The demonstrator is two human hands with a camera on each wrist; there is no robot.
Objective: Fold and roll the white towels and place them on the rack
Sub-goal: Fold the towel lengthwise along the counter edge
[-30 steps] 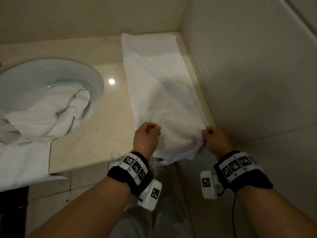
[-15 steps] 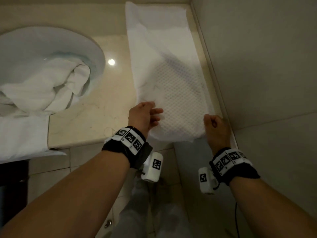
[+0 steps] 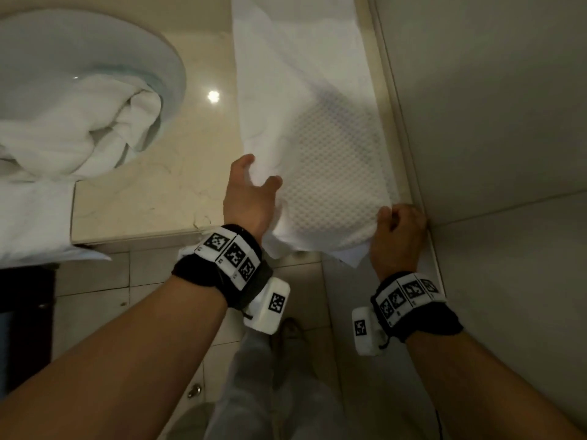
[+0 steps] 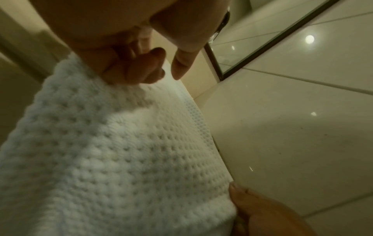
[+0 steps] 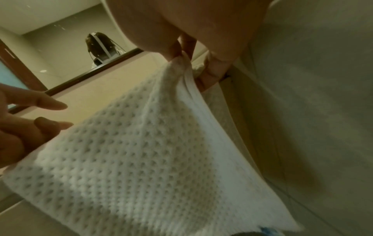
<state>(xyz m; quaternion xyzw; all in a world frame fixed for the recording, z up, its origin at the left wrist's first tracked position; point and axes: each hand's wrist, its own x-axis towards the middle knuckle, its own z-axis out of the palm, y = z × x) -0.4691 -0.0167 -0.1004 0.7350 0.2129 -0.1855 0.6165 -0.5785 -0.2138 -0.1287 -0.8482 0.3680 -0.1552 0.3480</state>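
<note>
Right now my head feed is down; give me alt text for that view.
Two hands work the near end of a white waffle towel laid on a counter by the wall: the right hand pinches its near right corner, the left hand touches its left edge, fingers spread. A crumpled towel sits in the sink at left.

Beige marble worktop (image 3: 152,192) runs into a pale wall (image 3: 492,106) (1 light glint (image 3: 213,96) on the stone); tiled floor (image 3: 324,300) below, dark-framed mirror (image 4: 252,32) behind.
</note>
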